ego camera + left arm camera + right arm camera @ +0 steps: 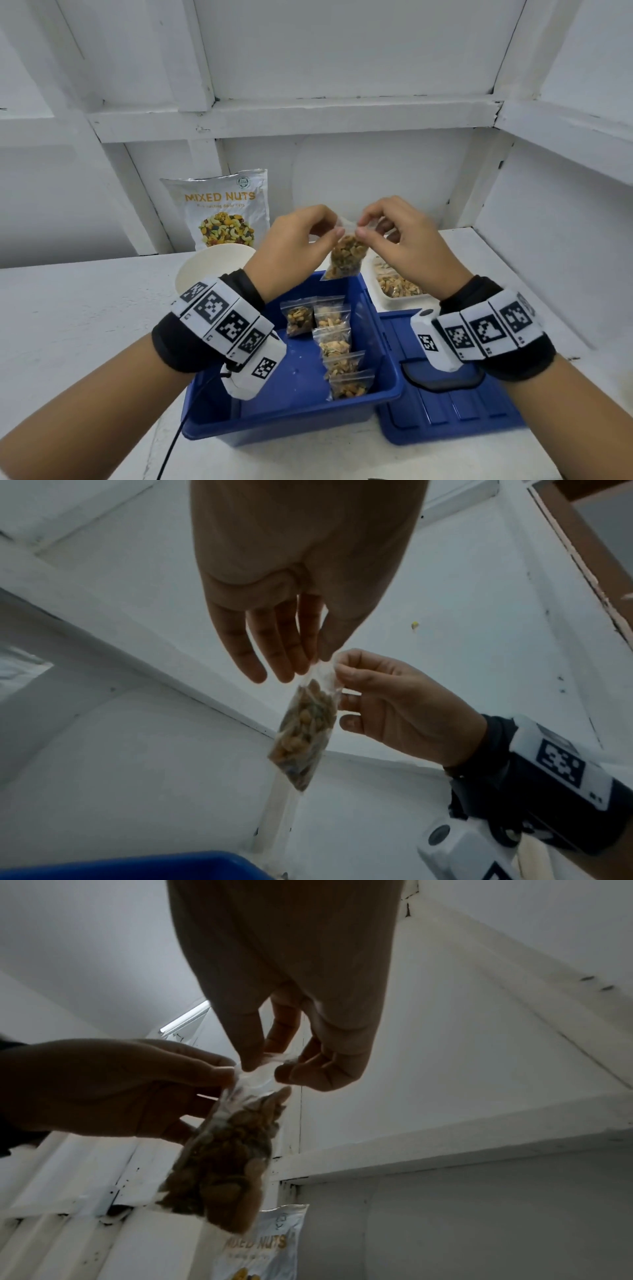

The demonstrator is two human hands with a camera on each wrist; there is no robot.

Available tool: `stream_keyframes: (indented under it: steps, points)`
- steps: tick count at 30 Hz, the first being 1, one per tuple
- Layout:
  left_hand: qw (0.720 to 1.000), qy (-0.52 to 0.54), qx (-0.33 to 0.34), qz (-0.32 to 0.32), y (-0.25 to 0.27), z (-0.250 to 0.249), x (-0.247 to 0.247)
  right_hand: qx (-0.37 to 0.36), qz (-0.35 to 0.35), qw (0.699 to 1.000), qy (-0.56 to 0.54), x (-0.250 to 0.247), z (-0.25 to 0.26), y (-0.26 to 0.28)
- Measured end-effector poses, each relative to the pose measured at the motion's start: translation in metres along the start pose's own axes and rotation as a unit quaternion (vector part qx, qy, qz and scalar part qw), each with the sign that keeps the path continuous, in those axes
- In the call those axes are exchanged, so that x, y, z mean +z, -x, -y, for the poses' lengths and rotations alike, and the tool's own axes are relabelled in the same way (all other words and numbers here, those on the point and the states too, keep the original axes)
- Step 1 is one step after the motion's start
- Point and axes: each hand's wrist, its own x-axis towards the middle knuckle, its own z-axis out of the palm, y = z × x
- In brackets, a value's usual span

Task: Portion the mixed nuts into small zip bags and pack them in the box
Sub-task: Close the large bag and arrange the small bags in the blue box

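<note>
A small clear zip bag (345,257) filled with mixed nuts hangs above the far end of the blue box (301,409). My left hand (334,229) pinches its top strip from the left and my right hand (360,230) pinches it from the right. Seen from the left wrist, the zip bag (304,731) dangles below my left hand (316,657), with my right hand (394,702) beside it. The right wrist view shows my right hand (263,1065) on the bag's (222,1164) crumpled top. Several filled bags (337,346) lie inside the box.
The blue lid (445,404) lies flat to the right of the box. A white tray (383,297) of loose nuts sits behind the lid. A white paper bowl (205,270) stands at the box's far left, with the Mixed Nuts pouch (222,209) against the wall.
</note>
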Motion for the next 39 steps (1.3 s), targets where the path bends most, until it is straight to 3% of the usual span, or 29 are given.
stream_keyframes:
  steps: [6, 15, 24, 30, 39]
  points:
    - [0.989, 0.125, -0.052, -0.055, 0.012, 0.001, -0.015, 0.093, 0.014, 0.987, -0.13, 0.01, 0.008, 0.006]
    - [0.952, 0.271, -0.118, -0.083, 0.028, -0.002, -0.027, 0.078, -0.01, 0.976, -0.203, 0.019, 0.027, 0.009]
    - [0.943, 0.27, -0.147, -0.127, 0.038, 0.001, -0.025, 0.071, -0.046, 0.971, -0.224, 0.028, 0.032, 0.011]
    - [0.943, 0.264, -0.15, -0.139, 0.043, 0.001, -0.021, 0.038, -0.059, 0.984, -0.165, 0.029, 0.033, 0.015]
    - [0.957, 0.208, -0.11, -0.168, 0.044, 0.001, -0.017, 0.061, -0.046, 0.984, -0.162, 0.031, 0.034, 0.017]
